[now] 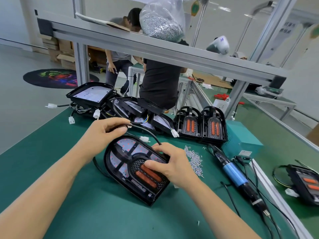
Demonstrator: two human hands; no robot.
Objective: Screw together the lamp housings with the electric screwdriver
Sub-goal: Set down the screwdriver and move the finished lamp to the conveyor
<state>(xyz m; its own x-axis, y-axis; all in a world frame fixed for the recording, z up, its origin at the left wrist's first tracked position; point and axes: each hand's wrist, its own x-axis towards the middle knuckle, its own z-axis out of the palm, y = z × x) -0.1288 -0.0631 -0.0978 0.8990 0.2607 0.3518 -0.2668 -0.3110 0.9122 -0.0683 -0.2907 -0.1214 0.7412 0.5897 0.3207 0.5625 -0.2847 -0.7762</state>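
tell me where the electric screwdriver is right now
In the head view the electric screwdriver lies untouched on the green mat, right of the right hand, between the loose screws and the teal box.

Screws [194, 158] between housing [136, 169] and screwdriver [233, 171]
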